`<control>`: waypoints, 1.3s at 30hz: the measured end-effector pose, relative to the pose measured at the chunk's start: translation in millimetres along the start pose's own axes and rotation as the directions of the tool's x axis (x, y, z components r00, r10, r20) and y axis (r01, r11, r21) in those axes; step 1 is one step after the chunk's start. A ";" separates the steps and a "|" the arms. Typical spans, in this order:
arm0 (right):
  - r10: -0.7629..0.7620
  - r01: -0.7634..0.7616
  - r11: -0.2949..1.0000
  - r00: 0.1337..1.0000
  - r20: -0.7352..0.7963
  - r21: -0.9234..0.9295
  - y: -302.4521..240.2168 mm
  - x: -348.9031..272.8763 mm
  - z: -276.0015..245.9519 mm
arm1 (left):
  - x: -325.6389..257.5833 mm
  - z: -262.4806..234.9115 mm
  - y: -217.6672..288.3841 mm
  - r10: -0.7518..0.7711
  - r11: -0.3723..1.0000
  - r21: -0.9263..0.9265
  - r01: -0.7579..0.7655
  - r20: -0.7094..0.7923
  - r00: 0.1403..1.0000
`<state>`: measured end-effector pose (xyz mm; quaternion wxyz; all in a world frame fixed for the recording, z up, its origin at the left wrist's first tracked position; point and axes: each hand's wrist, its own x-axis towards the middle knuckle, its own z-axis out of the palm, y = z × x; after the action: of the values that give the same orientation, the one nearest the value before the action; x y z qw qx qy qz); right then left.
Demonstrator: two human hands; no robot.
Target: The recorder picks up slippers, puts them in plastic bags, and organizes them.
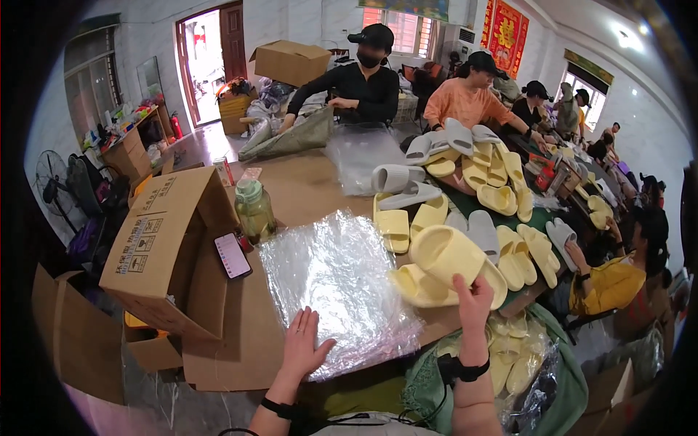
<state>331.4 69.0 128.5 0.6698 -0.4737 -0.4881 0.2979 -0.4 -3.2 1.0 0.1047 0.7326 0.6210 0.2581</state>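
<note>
A: Where are the two hands?
B: The left hand (304, 349) lies flat, fingers spread and released, on the near edge of a stack of clear crinkled plastic bags (336, 283) spread on the brown cardboard-covered desk (305, 185). The right hand (472, 301) is clenched around the heel of a pale yellow foam slipper (451, 256), lifted just right of the bags.

A: Anything under that slipper?
B: A second pale yellow foam slipper (418, 287) touches it from below, at the bags' right edge. I can't tell whether the hand grips that one too.

A: And around them?
B: A heap of yellow and grey foam slippers (480, 174) beyond, a black smartphone (233, 256) and a green-lidded drink jar (254, 211) left of the bags, beside an open cardboard box (163, 247). Other people sit along the far side
</note>
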 end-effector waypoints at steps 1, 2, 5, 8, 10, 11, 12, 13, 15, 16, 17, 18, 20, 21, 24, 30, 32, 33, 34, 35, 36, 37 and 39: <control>0.060 -0.061 0.998 0.996 0.069 0.013 -0.2 -5.7 0.8 | 0.3 0.2 -0.6 0.005 1.000 0.002 -0.005 -0.004 1.000; 0.063 -0.064 0.998 0.996 0.066 0.008 -0.8 -11.4 1.9 | 0.5 0.5 -0.2 0.009 1.000 0.004 -0.009 -0.008 1.000; 0.153 -0.054 0.961 0.922 0.356 -0.273 -2.1 -25.7 11.6 | 0.1 -4.5 2.0 -0.014 1.000 0.007 0.014 0.006 1.000; 0.195 -0.139 0.968 0.941 0.278 -0.210 17.5 -19.8 10.3 | 0.5 -3.9 1.9 -0.010 1.000 0.007 0.010 -0.003 1.000; 0.172 -0.134 0.972 0.965 0.199 -0.193 40.6 -1.9 3.7 | 1.3 -0.6 1.1 0.000 1.000 0.006 0.000 -0.006 1.000; 0.150 -0.109 0.969 0.973 0.177 -0.223 42.4 9.9 0.5 | 1.6 0.5 0.5 0.008 1.000 0.005 -0.008 -0.014 1.000; 0.129 -0.086 0.965 0.978 0.163 -0.247 47.4 19.7 2.1 | 0.0 0.1 -1.0 0.009 1.000 0.012 -0.009 -0.024 1.000; 0.127 -0.084 0.965 0.978 0.163 -0.246 52.2 28.0 4.5 | -0.3 -0.2 -1.1 0.010 1.000 0.012 -0.010 -0.026 1.000; 0.192 -0.127 0.962 0.944 0.269 -0.242 63.4 41.1 8.7 | -1.0 -0.9 -1.1 -0.002 1.000 0.006 0.002 -0.026 1.000; 0.188 -0.122 0.963 0.944 0.271 -0.242 70.3 43.9 6.9 | -1.3 -1.1 -1.2 -0.001 1.000 0.006 0.001 -0.030 1.000; 0.194 -0.049 0.945 0.880 0.433 -0.324 78.4 45.4 1.8 | -1.2 -0.6 -1.4 -0.001 1.000 -0.008 0.001 -0.019 1.000; 0.211 0.037 0.922 0.784 0.583 -0.385 90.0 47.0 -1.3 | -1.7 -0.9 -2.8 -0.006 1.000 -0.016 0.006 -0.009 1.000; 0.280 0.057 0.887 0.723 0.631 -0.458 114.5 49.8 -13.4 | 1.3 1.2 -0.7 -0.004 1.000 -0.019 0.004 -0.001 1.000; 0.284 0.042 0.900 0.699 0.656 -0.434 117.1 47.0 -12.4 | -0.4 1.4 -0.8 -0.012 1.000 -0.016 0.012 0.014 1.000; 0.334 0.019 0.889 0.655 0.678 -0.457 117.0 50.0 -12.2 | -1.2 1.4 -2.5 -0.015 1.000 -0.003 0.015 0.011 1.000; 0.343 -0.159 0.935 0.631 0.696 -0.317 134.5 40.5 -20.4 | -2.9 0.6 -3.3 -0.013 1.000 0.007 0.013 0.010 1.000; 0.055 0.216 0.894 0.817 0.574 -0.392 143.3 25.5 -17.0 | 0.1 2.9 -0.8 -0.003 1.000 0.000 0.003 -0.005 1.000; -0.059 0.365 0.829 0.810 0.583 -0.423 132.6 23.1 -7.7 | -2.1 1.7 -1.6 -0.001 1.000 0.003 0.001 -0.020 1.000; -0.056 0.364 0.831 0.808 0.587 -0.421 126.1 21.1 -6.0 | -3.0 0.4 -2.0 -0.007 1.000 0.004 0.007 -0.020 1.000; -0.066 0.444 0.721 0.808 0.585 -0.531 120.8 18.9 -4.8 | -3.6 -0.5 -1.4 -0.010 1.000 -0.008 0.010 -0.013 1.000; -0.080 0.511 0.590 0.808 0.584 -0.626 114.6 16.8 -3.2 | -2.9 -2.0 -1.1 -0.010 1.000 -0.017 0.010 -0.008 1.000; -0.084 0.515 0.592 0.805 0.588 -0.620 108.4 14.3 -2.7 | -3.4 -2.2 -0.7 -0.017 1.000 -0.010 0.017 -0.007 1.000; -0.281 0.522 0.618 0.845 0.455 -0.588 96.2 6.5 -9.9 | -4.2 -2.5 0.4 -0.021 1.000 -0.009 0.021 -0.013 1.000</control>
<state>349.1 107.1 41.1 0.4049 -0.5106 -0.7585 0.0056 -1.8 -7.7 2.3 0.1066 0.7237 0.6283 0.2647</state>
